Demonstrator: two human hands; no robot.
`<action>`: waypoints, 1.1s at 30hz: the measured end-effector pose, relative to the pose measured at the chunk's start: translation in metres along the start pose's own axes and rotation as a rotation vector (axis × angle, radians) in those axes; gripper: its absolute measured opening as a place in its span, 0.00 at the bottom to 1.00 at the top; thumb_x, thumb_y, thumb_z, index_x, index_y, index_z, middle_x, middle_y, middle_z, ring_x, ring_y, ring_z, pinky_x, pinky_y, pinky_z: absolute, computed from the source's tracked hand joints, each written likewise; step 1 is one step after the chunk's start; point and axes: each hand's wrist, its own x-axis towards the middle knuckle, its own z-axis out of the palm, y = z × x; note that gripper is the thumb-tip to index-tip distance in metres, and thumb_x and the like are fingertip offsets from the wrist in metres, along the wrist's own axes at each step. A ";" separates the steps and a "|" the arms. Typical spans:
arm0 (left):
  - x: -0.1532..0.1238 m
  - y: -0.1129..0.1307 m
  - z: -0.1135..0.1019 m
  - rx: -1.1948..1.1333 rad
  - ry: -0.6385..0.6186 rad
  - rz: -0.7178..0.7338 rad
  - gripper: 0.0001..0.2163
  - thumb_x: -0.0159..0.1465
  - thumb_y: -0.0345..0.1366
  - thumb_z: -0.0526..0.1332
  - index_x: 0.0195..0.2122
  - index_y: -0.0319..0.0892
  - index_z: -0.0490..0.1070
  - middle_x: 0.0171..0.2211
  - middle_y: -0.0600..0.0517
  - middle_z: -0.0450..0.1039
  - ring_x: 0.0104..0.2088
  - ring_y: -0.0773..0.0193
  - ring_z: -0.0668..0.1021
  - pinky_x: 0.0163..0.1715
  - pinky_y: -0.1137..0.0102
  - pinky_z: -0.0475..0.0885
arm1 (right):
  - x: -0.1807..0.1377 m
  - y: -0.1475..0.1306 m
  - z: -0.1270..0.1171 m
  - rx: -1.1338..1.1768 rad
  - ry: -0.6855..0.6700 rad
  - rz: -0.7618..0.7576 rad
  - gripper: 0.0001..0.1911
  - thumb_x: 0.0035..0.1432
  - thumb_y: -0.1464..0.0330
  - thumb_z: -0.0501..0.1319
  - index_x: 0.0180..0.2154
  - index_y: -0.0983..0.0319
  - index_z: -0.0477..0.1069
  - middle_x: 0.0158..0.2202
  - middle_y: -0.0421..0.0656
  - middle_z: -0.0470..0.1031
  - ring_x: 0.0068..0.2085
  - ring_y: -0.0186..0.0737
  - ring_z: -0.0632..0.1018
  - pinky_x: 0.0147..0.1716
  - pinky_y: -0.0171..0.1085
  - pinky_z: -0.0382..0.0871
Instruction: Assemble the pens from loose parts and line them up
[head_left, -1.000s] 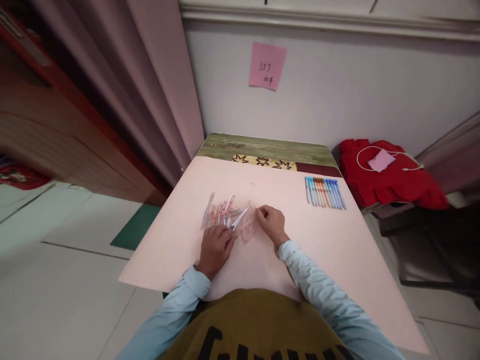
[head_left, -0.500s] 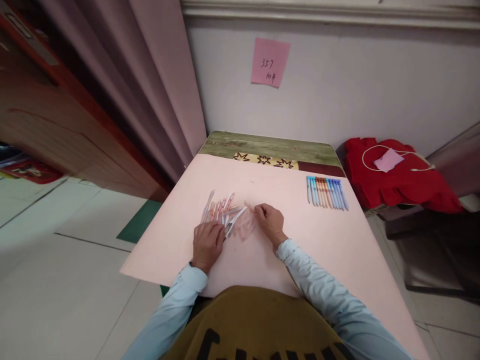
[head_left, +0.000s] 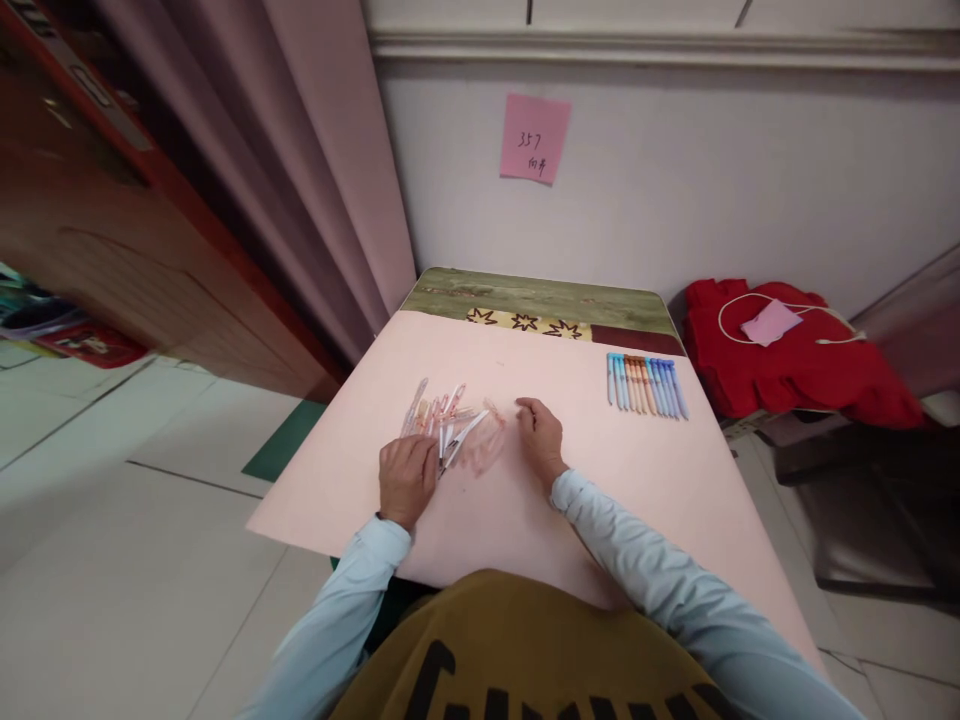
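A loose bunch of pens (head_left: 448, 405), some clear with pinkish parts and some white, lies on the pink-covered table. My left hand (head_left: 407, 478) is palm down at their near ends, fingers curled over them; its fingertips are partly hidden. Beside the white pens lies a thin, see-through, crumpled bag (head_left: 484, 450), its gathered end pointing away from me. To the right of the bag is my right hand (head_left: 540, 435), apart from it, index finger extended and nothing visible in its grasp. Farther right, a neat row of blue and brown pens (head_left: 646, 386) lies side by side.
The pink table cover (head_left: 525, 530) leaves a green wood-patterned strip (head_left: 540, 290) showing at the back. A wall with a pink note (head_left: 535, 140) stands behind. Right of the table is a red cloth (head_left: 810, 380) with a white cord; a brown door (head_left: 172, 260) stands left.
My right hand has come away from the see-through bag, and its fingers have opened. My left hand stays at the pens. The whole view has shifted slightly.
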 end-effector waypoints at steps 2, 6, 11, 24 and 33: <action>-0.001 -0.002 0.001 -0.029 0.006 -0.035 0.09 0.67 0.31 0.54 0.43 0.43 0.73 0.39 0.45 0.76 0.40 0.54 0.74 0.42 0.59 0.63 | 0.000 0.004 -0.001 0.076 0.033 0.024 0.18 0.61 0.63 0.51 0.45 0.62 0.74 0.34 0.43 0.79 0.35 0.40 0.77 0.39 0.36 0.68; -0.004 -0.012 0.005 -0.144 0.114 -0.242 0.13 0.68 0.31 0.49 0.50 0.42 0.69 0.38 0.45 0.75 0.41 0.56 0.75 0.44 0.59 0.66 | -0.002 0.003 -0.002 0.125 0.021 0.038 0.16 0.61 0.60 0.54 0.40 0.62 0.74 0.32 0.42 0.78 0.29 0.37 0.74 0.34 0.35 0.67; -0.006 -0.020 0.007 -0.283 0.228 -0.475 0.13 0.69 0.35 0.49 0.52 0.41 0.66 0.39 0.48 0.75 0.40 0.59 0.77 0.42 0.64 0.71 | -0.001 -0.031 0.003 -0.021 -0.199 -0.290 0.11 0.63 0.62 0.58 0.36 0.59 0.76 0.35 0.41 0.78 0.33 0.35 0.75 0.35 0.32 0.66; -0.009 -0.016 0.001 -0.327 0.115 -0.436 0.12 0.68 0.35 0.51 0.51 0.41 0.66 0.38 0.47 0.76 0.41 0.58 0.78 0.45 0.61 0.71 | 0.016 -0.083 0.044 -0.620 -0.568 -0.632 0.06 0.63 0.67 0.60 0.40 0.59 0.75 0.40 0.46 0.78 0.41 0.43 0.77 0.34 0.35 0.63; 0.002 -0.014 -0.007 -0.284 0.036 -0.235 0.04 0.66 0.34 0.59 0.38 0.44 0.72 0.36 0.49 0.75 0.40 0.59 0.76 0.42 0.63 0.71 | 0.004 -0.074 0.015 -0.255 -0.444 -0.502 0.10 0.68 0.63 0.54 0.43 0.59 0.72 0.44 0.45 0.76 0.41 0.39 0.77 0.37 0.34 0.65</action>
